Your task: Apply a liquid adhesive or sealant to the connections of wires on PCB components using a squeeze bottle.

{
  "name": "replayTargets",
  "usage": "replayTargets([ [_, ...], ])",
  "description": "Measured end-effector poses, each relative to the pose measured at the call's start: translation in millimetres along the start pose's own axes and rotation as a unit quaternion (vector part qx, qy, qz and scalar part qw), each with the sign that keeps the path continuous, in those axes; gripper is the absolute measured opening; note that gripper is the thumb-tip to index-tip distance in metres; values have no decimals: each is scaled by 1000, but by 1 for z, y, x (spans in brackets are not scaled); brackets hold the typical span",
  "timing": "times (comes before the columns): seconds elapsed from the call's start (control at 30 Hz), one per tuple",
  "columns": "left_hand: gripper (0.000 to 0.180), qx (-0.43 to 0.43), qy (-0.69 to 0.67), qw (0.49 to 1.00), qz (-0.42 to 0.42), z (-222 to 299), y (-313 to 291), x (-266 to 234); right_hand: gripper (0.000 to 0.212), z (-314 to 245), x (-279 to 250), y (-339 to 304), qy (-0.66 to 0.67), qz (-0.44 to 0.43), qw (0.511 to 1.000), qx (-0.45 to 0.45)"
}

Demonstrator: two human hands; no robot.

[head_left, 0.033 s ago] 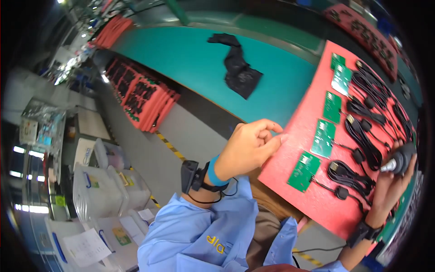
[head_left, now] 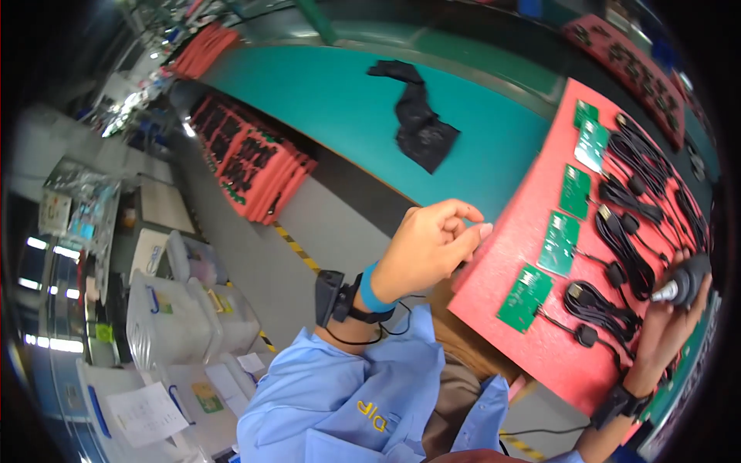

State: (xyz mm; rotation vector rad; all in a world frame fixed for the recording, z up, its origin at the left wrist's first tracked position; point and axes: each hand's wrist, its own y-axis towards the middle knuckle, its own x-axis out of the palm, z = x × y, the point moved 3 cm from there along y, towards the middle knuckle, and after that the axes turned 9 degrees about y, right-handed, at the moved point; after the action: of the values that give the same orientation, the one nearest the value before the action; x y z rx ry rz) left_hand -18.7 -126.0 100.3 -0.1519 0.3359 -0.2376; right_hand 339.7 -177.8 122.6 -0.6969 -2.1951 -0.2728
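Observation:
My left hand point(head_left: 432, 245) hovers by the left edge of the pink foam sheet point(head_left: 532, 370). Its fingers are curled in, with the thumb close to the index finger and nothing visible between them. At the sheet's right side my right hand point(head_left: 662, 332) is wrapped round a dark grey hand tool point(head_left: 687, 279) with a tapered silver tip pointing left. Several green circuit boards point(head_left: 525, 299) lie in a column on the foam. Thin leads join boards to black coiled cables point(head_left: 598, 307) with plugs. A small black square part point(head_left: 585, 334) sits on the nearest lead.
A crumpled black bag point(head_left: 421, 127) lies on the teal table point(head_left: 309, 92). Stacked pink sheets with black parts point(head_left: 251, 166) stand at left, above clear plastic bins point(head_left: 166, 316). Another loaded pink sheet point(head_left: 625, 65) is at the far right. A black cord point(head_left: 540, 426) runs from my right wrist strap.
The whole view has shifted slightly, so the table and foam sit a little further right and lower. Both hands keep nearly the same pose, and the tool stays in my right hand.

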Motion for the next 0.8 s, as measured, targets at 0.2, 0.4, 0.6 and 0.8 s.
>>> replayTargets([
  [0.2, 22, 38, 40, 994, 97, -22, 24, -35, 43, -21, 17, -14, 14, -31, 998, 46],
  [0.4, 22, 88, 81, 982, 146, -42, 52, -31, 41, -63, -14, -8, 40, -118, 992, 25],
  [0.6, 24, 117, 127, 977, 126, -77, 98, -25, 38, -121, -45, -35, 29, -52, 994, -89],
  [0.8, 27, 172, 349, 898, 205, -78, 124, -18, 39, -171, -104, -84, 128, -38, 977, -163],
])
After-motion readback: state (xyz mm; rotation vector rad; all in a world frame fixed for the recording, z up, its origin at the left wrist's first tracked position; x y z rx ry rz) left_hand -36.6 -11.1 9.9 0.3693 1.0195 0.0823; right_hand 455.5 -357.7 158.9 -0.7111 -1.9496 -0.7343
